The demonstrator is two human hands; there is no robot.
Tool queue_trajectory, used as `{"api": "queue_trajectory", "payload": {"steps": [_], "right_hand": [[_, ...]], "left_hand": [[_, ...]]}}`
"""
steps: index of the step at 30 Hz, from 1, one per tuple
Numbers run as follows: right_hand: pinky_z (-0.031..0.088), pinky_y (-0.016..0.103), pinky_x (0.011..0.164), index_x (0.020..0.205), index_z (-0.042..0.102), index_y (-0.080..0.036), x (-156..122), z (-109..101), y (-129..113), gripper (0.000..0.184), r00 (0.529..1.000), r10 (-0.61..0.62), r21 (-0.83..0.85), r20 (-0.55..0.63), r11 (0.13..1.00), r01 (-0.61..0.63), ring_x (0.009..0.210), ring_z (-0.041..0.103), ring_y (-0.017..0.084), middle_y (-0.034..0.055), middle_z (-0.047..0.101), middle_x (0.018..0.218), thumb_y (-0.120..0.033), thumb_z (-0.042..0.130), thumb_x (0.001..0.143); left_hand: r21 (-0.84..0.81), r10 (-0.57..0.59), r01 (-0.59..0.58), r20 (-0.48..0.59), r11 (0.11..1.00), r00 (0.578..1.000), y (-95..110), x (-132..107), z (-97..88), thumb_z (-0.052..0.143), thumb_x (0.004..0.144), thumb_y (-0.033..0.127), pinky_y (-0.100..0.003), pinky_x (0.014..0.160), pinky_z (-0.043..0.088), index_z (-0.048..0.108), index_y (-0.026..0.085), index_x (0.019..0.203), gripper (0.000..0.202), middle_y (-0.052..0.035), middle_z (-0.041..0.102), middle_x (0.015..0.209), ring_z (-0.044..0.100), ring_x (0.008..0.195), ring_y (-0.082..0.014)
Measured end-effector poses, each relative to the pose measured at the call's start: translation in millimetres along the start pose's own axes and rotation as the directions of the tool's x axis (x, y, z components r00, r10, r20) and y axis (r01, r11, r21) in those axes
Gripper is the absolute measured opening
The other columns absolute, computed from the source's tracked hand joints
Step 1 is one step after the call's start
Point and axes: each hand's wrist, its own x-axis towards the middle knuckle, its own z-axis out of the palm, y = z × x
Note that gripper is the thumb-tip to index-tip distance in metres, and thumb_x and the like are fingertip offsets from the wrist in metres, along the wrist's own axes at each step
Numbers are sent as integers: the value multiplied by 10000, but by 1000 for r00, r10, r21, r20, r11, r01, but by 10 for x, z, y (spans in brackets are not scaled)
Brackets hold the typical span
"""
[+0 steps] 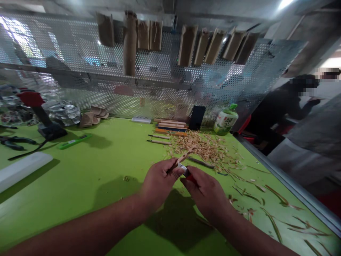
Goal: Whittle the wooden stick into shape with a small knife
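Green workbench [80, 177], perforated metal panel [160, 81] along its far edge. Shavings pile [205, 145], far, right of centre. Bottle [226, 121], far right. Near centre I log my left hand [160, 181] clenched round a thin wooden piece [186, 155], and my right hand [205, 190] grasping a red-handled knife [185, 169], its blade just beside the left thumb.

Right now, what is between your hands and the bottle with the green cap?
In the head view, a pile of wood shavings lies on the green table between the left hand, the right hand and the bottle.
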Motion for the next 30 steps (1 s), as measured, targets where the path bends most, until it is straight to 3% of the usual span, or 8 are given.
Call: {"api": "queue_trajectory", "payload": {"steps": [10,20,25,30], "right_hand": [[321,276,562,943,547,-219,-15,17,-9,122,997,-53,-150,-51,988,45,668,578,184,35,659,809,-285,450,910],[313,284,541,958,563,-222,-17,24,-25,157,992,-81,-200,-96,978,60,652,592,188,45,673,821,-302,432,924],[334,275,555,1007,564,-218,-6,52,-19,181,998,-19,-129,-64,992,11,685,609,191,50,684,870,-303,427,924],[343,277,574,1019,581,-222,17,37,-1,202,998,15,-134,-62,991,-23,708,608,200,51,682,889,-308,427,921]], "left_hand": [[-64,-102,100,-42,993,994,37,-23,33,582,848,392,-254,663,432,682,157,839,255,-17,661,784,566,748,-158],[-74,-82,79,-33,994,996,34,-29,35,558,858,393,-269,688,440,682,160,845,264,-27,649,798,559,777,-165],[-76,-107,105,-22,992,994,45,-6,20,539,868,381,-247,664,409,664,156,818,263,-9,618,761,527,737,-142],[-83,-142,148,75,985,987,69,11,-8,510,882,360,-226,610,356,618,161,791,243,33,479,647,422,621,-100]]}}
